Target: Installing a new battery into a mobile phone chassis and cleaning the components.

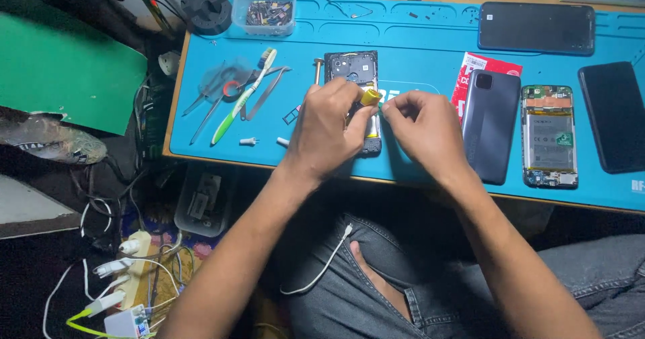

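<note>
Gripping yellow-handled tool in left hand, over opened phone on blue worktop. Right hand pinched closed just beside tool tip; pinched item too small to identify.

Toothbrush, tweezers, parts tub, grey phone back, opened phone.
</note>
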